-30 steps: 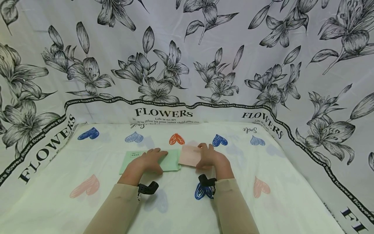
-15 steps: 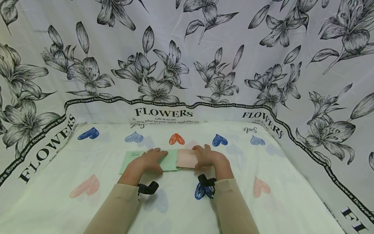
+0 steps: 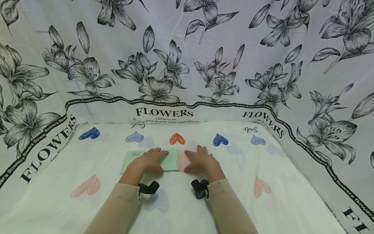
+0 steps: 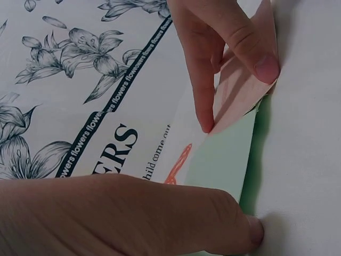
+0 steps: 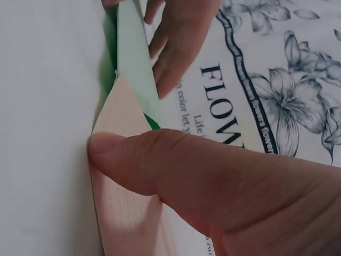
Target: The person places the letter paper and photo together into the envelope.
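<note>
A pale green envelope lies on the cloth, a small printed label near its left end. My left hand spans it and grips it between the thumb on the near edge and fingers at the far edge. Right of that, a sheet of pink lined paper has its left end inside the envelope's open right end. My right hand grips the pink paper by its two long edges, close to the opening. In the right wrist view the paper bows between thumb and fingers, with faint ruled lines showing.
A white cloth printed with coloured hearts covers the surface. Behind it hangs a curtain with black flower drawings and lettering. Both wrists wear black straps with camera mounts.
My right hand has moved left with the pink paper, which slid further into the envelope, and its grip now lies nearer the opening. The left hand and envelope have stayed in place.
</note>
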